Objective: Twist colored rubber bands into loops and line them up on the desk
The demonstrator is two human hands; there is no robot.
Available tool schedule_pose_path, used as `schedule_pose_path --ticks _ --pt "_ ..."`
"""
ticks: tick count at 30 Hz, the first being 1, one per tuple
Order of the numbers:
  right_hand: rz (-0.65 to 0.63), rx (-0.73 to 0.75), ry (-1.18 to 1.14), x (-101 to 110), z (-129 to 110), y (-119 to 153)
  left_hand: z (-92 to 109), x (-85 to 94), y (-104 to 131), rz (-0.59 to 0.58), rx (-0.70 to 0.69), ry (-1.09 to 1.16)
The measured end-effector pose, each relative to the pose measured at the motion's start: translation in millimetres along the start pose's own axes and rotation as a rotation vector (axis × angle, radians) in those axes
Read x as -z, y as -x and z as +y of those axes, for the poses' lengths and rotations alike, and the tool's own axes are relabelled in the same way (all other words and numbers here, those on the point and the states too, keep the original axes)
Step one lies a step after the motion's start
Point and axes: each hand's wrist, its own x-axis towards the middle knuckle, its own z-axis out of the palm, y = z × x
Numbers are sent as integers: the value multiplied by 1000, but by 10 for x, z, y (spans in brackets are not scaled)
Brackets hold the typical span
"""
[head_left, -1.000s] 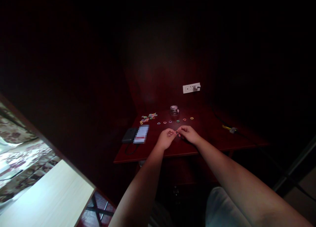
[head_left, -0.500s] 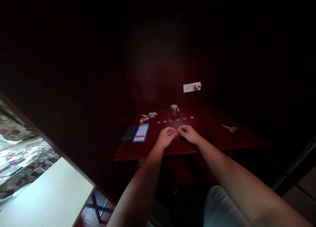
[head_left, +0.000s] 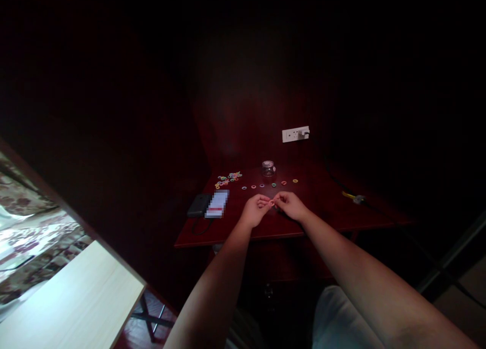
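Over the dark red desk (head_left: 322, 202), my left hand (head_left: 256, 210) and my right hand (head_left: 289, 205) meet at their fingertips. Both pinch a small pink band (head_left: 272, 203) between them. Just beyond my hands lies a spaced row of small bands, among them a green band (head_left: 274, 185), an orange band (head_left: 284, 183) and a yellow band (head_left: 295, 180) at the right end. A clear jar (head_left: 268, 169) stands behind the row. To the left is a loose pile of coloured bands (head_left: 234, 176).
A phone (head_left: 217, 204) and a black power bank (head_left: 199, 205) with a cable lie at the desk's left. A wall socket (head_left: 295, 134) holds a plug. At the right rests a yellow-ended cable (head_left: 353, 198). A pale table (head_left: 79, 298) stands lower left.
The pink band shows more openly as a ring between my fingertips. Both hands have barely shifted.
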Motion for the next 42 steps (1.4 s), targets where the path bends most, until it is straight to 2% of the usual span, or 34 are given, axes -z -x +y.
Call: schedule_pose_path --ticks 13,20,27,32,42 --pt "20 -15 -11 6 17 -2 47 -10 12 -8 1 53" --pt "3 -27 -42 27 5 -3 20 -16 16 -56 -19 73" --pt "-15 -39 -43 30 -30 14 -4 -1 4 1 -73 4" --pt "69 18 -86 9 -70 22 -15 15 -8 40 -49 -9" --pt "27 9 11 25 -66 28 4 23 -4 27 -16 -17"
